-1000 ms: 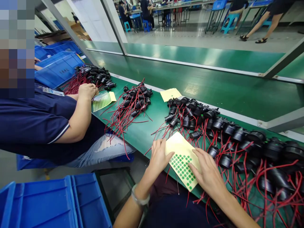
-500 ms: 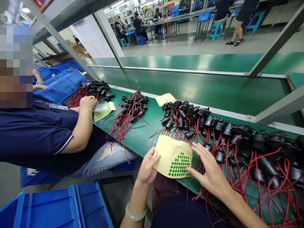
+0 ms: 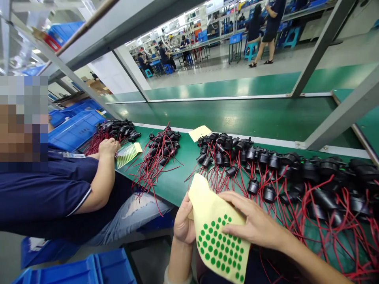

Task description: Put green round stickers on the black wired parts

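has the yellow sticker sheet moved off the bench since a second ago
Yes. The sticker sheet was flat on the green bench; now the left hand holds it raised, nearer the body.

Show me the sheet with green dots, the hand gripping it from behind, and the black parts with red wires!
sticker sheet (image 3: 217,236), head view, its dotted middle.
left hand (image 3: 182,225), head view, its knuckles.
black parts (image 3: 266,163), head view, one part midway along the row.

Sticker sheet (image 3: 217,236) lower corner cut by bottom edge; left hand (image 3: 182,225) fingers hidden behind sheet.
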Demonstrator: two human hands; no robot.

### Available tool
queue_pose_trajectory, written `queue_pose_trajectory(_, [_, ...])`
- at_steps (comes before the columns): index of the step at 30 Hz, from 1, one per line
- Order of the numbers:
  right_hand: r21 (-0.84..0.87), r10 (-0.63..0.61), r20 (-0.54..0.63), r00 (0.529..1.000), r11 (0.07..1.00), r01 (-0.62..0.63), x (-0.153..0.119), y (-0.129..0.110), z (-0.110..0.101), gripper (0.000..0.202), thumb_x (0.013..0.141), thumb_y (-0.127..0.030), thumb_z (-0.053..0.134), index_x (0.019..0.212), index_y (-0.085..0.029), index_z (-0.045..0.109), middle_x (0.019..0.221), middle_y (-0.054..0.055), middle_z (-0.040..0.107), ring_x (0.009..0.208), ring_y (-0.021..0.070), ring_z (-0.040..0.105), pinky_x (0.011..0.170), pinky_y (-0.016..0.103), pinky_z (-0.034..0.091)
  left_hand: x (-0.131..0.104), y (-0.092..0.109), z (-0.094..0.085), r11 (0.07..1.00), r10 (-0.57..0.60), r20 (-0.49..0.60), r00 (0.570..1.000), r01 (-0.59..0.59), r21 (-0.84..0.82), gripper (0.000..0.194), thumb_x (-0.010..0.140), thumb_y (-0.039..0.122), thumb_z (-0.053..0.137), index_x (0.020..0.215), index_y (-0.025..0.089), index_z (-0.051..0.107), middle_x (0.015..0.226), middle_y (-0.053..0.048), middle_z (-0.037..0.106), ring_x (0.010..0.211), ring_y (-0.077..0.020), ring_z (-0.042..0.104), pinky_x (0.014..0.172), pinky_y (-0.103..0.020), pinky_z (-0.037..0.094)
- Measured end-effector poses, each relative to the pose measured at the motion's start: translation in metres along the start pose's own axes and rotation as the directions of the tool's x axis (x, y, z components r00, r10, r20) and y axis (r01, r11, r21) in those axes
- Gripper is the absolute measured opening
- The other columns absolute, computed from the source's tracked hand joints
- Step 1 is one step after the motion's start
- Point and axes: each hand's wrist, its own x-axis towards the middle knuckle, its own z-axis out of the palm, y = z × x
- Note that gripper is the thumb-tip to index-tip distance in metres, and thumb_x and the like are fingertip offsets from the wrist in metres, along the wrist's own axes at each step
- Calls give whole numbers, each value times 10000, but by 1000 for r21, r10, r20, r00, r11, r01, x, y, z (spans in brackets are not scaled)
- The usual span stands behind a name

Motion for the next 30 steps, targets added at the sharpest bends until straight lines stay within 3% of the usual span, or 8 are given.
queue_pose_trajectory(5, [227,201,3,979,954,-197,-7,-7,7,637,770,-416,751,1335,-234,518,1280,82,599,1136,214,617,969,348,516,1,1,5,994,113,-105,988,-112,18,167,792,261,738,950,215,704,1003,-48,777,893,-208,738,1033,-411,494])
queue_pose_trajectory(10, [641,460,27,887,673,-369,-11,-3,5,590,786,-472,707,1281,-207,526,1083,74,713,907,209,707,792,345,592,4,2,3,976,203,-207,957,-215,-37,135,809,270,722,940,240,711,1042,-35,773,985,-220,719,1086,-445,437])
queue_pose_trajectory(15, [695,509,-111,854,654,-300,-9,2,-1,588,800,-564,669,1260,-226,529,1112,74,725,901,194,722,765,308,605,-9,-22,3,979,107,-140,984,-129,-159,737,678,780,637,1142,213,717,1261,-152,686,1307,-412,511,1122,-565,360])
queue_pose_trajectory(17, [697,529,-172,831,662,-277,-9,3,-2,585,795,-558,682,1262,-233,546,1140,75,717,920,194,717,773,298,603,-17,-35,8,984,82,-94,992,-95,-148,839,629,784,678,1242,210,674,1356,-160,623,1358,-418,450,1144,-547,342])
queue_pose_trajectory(20, [536,463,-259,848,799,-272,-12,4,-3,498,830,-520,660,1244,-246,612,1122,74,717,959,216,711,828,345,599,-25,-50,19,996,56,-119,991,-64,-66,773,673,564,806,1341,235,599,1399,-143,592,1351,-377,474,1167,-507,329])
queue_pose_trajectory(23, [53,198,-386,901,980,-192,-15,4,-6,384,872,-455,629,1202,-262,672,1331,104,612,1194,277,614,986,448,527,-23,-52,30,999,45,-261,964,-50,-13,682,734,349,821,1364,252,576,1363,-129,624,1305,-340,537,1156,-495,359])
queue_pose_trajectory(26, [-352,-99,-441,892,933,-70,-17,1,-11,418,888,-381,636,1280,-236,620,1498,130,460,1388,311,425,1082,508,437,-20,-49,39,996,88,-335,938,-89,13,637,735,282,823,1333,244,606,1310,-123,662,1258,-332,582,1108,-483,434])
queue_pose_trajectory(30, [-482,-269,-336,902,873,81,-16,-7,-10,460,898,-352,648,1324,-205,554,1254,105,676,1231,256,582,1010,428,505,-24,-50,43,991,132,-328,935,-118,63,533,694,329,858,1191,214,707,1188,-118,727,1189,-319,634,1057,-450,492])
